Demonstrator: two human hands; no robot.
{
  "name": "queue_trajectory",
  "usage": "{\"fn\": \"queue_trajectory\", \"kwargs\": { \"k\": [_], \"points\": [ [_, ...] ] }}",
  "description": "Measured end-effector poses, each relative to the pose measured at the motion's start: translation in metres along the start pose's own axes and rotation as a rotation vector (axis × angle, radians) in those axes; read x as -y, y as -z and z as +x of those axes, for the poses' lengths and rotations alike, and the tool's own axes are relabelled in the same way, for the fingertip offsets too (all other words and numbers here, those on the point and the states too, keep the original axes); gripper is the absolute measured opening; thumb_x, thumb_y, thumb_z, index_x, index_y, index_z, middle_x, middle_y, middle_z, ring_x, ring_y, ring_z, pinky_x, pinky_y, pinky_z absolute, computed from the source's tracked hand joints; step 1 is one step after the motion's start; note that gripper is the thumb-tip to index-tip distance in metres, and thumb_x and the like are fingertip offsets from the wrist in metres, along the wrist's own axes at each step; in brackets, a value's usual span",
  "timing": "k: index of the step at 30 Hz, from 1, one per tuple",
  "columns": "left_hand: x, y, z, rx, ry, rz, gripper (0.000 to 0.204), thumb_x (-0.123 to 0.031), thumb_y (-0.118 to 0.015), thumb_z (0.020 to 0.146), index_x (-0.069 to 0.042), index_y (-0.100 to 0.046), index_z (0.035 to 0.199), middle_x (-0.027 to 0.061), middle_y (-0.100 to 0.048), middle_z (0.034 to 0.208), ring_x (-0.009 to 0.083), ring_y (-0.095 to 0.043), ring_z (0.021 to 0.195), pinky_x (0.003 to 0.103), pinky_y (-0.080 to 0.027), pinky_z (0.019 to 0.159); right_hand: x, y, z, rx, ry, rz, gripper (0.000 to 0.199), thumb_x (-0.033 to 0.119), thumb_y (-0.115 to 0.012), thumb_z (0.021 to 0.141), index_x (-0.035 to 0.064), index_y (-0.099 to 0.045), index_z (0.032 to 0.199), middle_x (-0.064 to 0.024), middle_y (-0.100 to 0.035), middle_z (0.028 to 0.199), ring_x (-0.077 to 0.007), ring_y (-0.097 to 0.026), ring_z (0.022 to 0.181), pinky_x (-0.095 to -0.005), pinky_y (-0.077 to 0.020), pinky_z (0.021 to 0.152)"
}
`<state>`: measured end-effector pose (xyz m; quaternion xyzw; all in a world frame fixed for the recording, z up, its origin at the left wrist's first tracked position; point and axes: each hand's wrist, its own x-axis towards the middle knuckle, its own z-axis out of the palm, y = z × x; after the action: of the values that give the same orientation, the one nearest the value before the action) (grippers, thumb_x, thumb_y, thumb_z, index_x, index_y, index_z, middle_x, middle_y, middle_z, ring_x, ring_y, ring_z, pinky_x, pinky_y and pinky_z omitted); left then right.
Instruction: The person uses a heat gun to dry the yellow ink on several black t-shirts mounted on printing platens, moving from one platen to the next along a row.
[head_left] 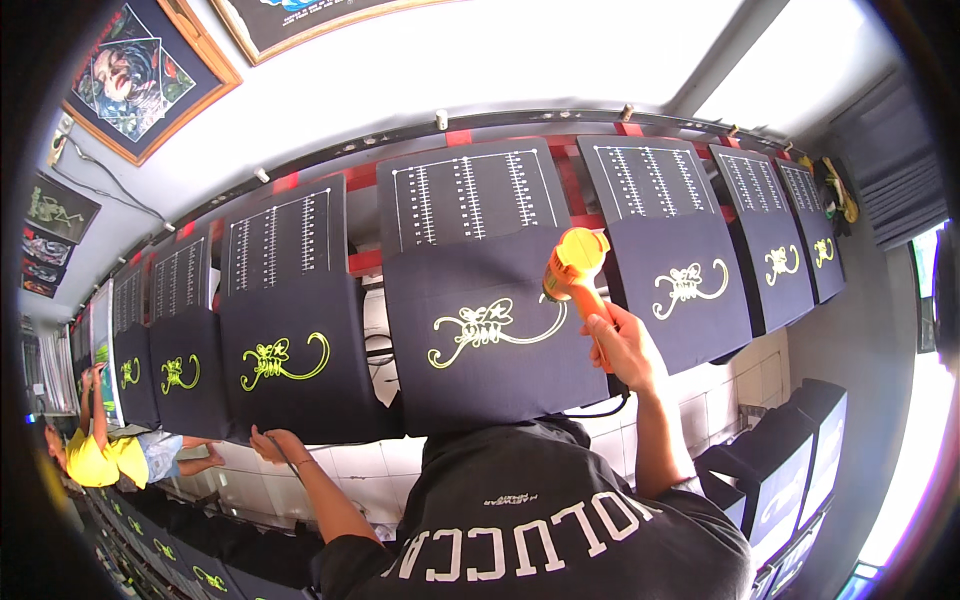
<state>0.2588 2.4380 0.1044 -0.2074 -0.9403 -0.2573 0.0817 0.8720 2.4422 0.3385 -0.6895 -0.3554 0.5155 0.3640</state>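
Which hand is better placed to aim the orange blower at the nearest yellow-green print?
Probably the right hand: it grips the orange blower at that yellow-green print's right end. The left hand is away, near another dark panel.

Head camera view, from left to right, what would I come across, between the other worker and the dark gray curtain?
Person in a yellow shirt → left hand → orange blower gripped by the right hand → dark gray curtain.
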Motion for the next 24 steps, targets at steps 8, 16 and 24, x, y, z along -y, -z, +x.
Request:
{"fn": "queue_trajectory", "kwargs": {
  "k": [8,16,24],
  "points": [
    [0.004,-0.024,-0.006,-0.004,-0.136,0.093,0.036,-0.024,-0.040,0.098,-0.009,-0.057,0.126,0.0123,-0.052,0.136,0.0346,-0.042,0.129,0.051,-0.038,0.103,-0.014,-0.016,0.005,-0.024,-0.022,0.008,0.031,0.030,-0.053,0.097,0.0011,-0.061,0.104,-0.0032,-0.060,0.077,-0.0079,-0.056,0.057,-0.0229,-0.0465,0.051],
    [0.010,-0.031,-0.006,-0.061,-0.196,0.070,0.037,-0.030,-0.046,0.096,-0.006,-0.059,0.121,0.0149,-0.054,0.132,0.0350,-0.044,0.126,0.048,-0.035,0.106,-0.017,-0.015,0.012,-0.066,-0.019,-0.018,0.031,0.028,-0.053,0.097,0.0009,-0.060,0.110,-0.0034,-0.061,0.085,-0.0075,-0.055,0.060,-0.0226,-0.0468,0.051],
    [0.013,-0.036,-0.006,-0.068,-0.202,0.050,0.035,-0.028,-0.047,0.095,-0.006,-0.060,0.120,0.0154,-0.055,0.130,0.0350,-0.046,0.124,0.047,-0.035,0.105,-0.025,-0.007,0.003,-0.138,0.000,0.045,0.027,0.024,-0.052,0.098,-0.0001,-0.059,0.106,-0.0051,-0.062,0.086,-0.0070,-0.055,0.059,-0.0223,-0.0461,0.050]
  ]
}}
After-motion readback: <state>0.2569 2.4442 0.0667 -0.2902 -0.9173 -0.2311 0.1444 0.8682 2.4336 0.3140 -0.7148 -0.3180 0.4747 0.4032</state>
